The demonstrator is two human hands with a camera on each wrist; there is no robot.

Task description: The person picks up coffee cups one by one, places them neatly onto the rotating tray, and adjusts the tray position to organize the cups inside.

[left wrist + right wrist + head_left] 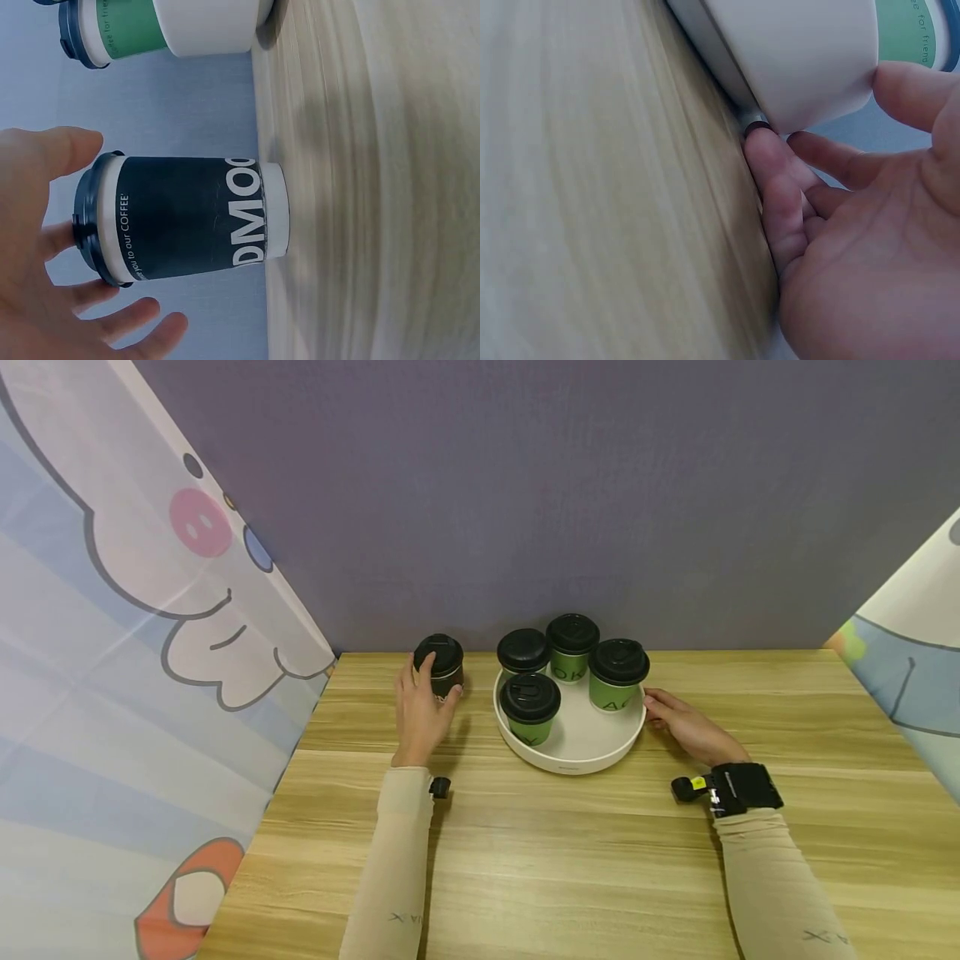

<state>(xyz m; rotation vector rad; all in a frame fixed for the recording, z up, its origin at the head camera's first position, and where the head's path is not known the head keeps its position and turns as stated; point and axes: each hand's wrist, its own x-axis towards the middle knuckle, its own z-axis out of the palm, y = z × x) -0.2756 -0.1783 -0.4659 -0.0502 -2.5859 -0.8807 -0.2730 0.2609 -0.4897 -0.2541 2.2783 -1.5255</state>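
Observation:
A black paper coffee cup [191, 217] with a black lid and white lettering stands upright on the table at the left. My left hand [422, 714] is spread about its lid, fingers on the far side; in the left wrist view the thumb shows a small gap from the lid. On the right, my right hand [690, 731] grips the edge of a round white tray [573, 766], thumb at the rim and curled fingers low against its outside. Several green paper cups with black lids stand in the tray, among them a front one [531, 727] and a right one [613, 689].
The wooden table [555, 860] ends at a grey-purple wall [555, 502] just behind the cups. A cartoon-printed curtain [112, 693] hangs along the left side, with another printed sheet [918, 652] at the right.

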